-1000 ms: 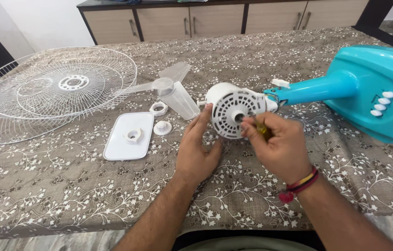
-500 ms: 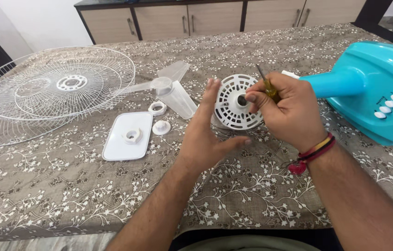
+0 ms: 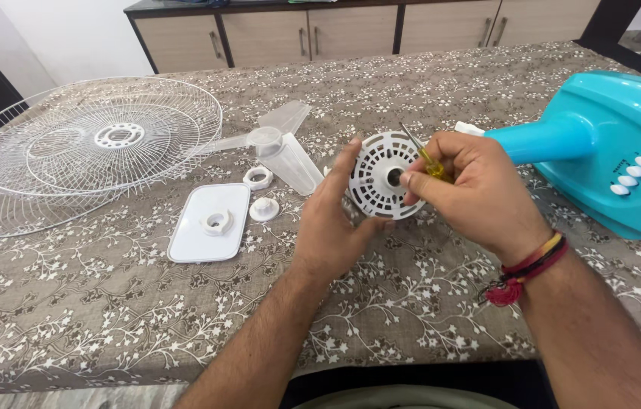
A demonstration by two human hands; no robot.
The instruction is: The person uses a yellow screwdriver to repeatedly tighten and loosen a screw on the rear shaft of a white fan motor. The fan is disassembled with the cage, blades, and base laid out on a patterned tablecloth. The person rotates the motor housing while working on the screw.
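Left hand (image 3: 333, 223) cups the white motor cover (image 3: 382, 176) while right hand (image 3: 474, 195) fingers pinch a yellow screwdriver (image 3: 428, 160) just above it.

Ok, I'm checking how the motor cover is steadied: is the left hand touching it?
Touching. The head view shows the left hand cupped against the round white motor cover, fingers on its left rim, thumb under it.

Two hands are working at the table: the left hand (image 3: 332, 227) and the right hand (image 3: 479, 193). Sitting there are one white vented motor cover (image 3: 385, 176), one yellow-handled screwdriver (image 3: 428, 157), two wire fan guards (image 3: 93, 148) lying stacked, one clear blade (image 3: 282, 148), one turquoise fan base (image 3: 608, 148), one white flat plate (image 3: 210, 223), and three small white rings or caps (image 3: 258, 178)
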